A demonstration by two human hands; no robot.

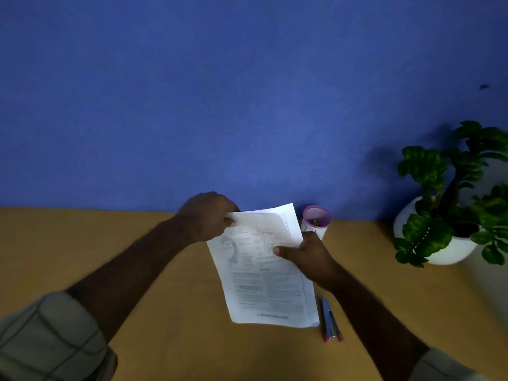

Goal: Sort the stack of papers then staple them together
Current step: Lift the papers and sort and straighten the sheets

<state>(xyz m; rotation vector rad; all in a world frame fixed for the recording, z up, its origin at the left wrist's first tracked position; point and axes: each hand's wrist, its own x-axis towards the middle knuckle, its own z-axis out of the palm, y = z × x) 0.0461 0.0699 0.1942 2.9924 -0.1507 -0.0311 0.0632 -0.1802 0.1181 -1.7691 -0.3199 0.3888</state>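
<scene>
A stack of printed white papers (261, 281) is held above the wooden desk (165, 312), its near end low over the desk. My left hand (204, 217) pinches the far left corner, where the top sheets curl up and over. My right hand (308, 257) grips the stack's right edge, thumb on the printed top page. A blue stapler (330, 320) with pink ends lies on the desk just right of the stack's near corner, under my right forearm.
A small pink-rimmed cup (316, 220) stands by the blue wall (220, 105) behind the papers. A green plant in a round white pot (445, 251) sits at the far right of the desk.
</scene>
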